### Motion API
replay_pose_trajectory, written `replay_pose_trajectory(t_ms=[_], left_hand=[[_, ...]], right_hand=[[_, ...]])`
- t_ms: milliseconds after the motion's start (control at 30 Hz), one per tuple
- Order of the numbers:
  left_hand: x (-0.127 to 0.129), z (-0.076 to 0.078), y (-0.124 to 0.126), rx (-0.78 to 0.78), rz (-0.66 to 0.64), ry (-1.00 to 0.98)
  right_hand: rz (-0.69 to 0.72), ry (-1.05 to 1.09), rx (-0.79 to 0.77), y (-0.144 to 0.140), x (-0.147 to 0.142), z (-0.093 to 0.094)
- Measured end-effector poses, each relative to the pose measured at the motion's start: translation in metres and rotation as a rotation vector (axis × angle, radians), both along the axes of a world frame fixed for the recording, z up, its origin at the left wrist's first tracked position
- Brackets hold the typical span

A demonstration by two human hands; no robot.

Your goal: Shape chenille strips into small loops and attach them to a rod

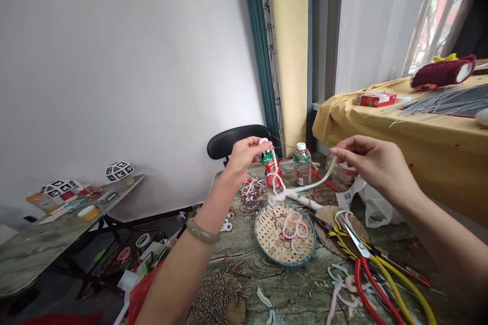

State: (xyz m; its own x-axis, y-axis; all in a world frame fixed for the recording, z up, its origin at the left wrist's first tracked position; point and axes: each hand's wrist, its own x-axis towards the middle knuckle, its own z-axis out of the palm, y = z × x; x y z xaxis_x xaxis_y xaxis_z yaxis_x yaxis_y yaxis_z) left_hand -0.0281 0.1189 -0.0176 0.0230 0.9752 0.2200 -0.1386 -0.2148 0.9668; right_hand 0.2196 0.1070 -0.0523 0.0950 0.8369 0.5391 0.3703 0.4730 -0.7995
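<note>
A soft pastel yarn (277,196) hangs in a loose, tangled loop between my two hands. My left hand (249,153) pinches its pink end, fingers closed, in front of a red and green pouch (273,175). To the right, my right hand (366,157) has thumb and fingertips closed on the pale green end. Below the sagging yarn sits a shallow woven basket (265,244) with pink and white yarn pieces (294,226) in it. A thin dark strand stretches near both hands; what it joins I cannot tell.
Red-handled scissors (362,249) and yellow-handled pliers (407,277) lie at the right. A plastic bottle (302,165) stands behind the basket. Brown twisted cord (215,297) is wound on a card in front. A yellow-covered table (343,122) borders the right side.
</note>
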Motion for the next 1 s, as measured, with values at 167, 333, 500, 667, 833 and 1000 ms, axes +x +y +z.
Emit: replay_pose_trajectory(t_ms=[167, 333, 500, 667, 833, 1000], left_hand=[[0.014, -0.003, -0.006, -0.076, -0.108, -0.138], [0.031, -0.01, -0.02, -0.124, -0.223, -0.265], [0.04, -0.01, -0.032, -0.111, -0.216, -0.293], [0.038, -0.009, -0.034, -0.08, -0.166, -0.188], [0.031, -0.011, -0.025, -0.004, -0.019, -0.131], [0.039, -0.01, -0.013, 0.014, -0.048, -0.204]], right_hand=[[0.043, -0.216, 0.21, -0.009, -0.021, 0.019], [0.079, -0.388, 0.437, -0.015, -0.054, 0.017], [-0.073, -0.641, 0.675, -0.015, -0.061, 0.013], [0.048, -0.574, 0.502, -0.012, -0.056, 0.02], [0.15, -0.487, 0.284, -0.007, -0.051, 0.039], [0.266, -0.399, 0.105, 0.003, -0.051, 0.052]])
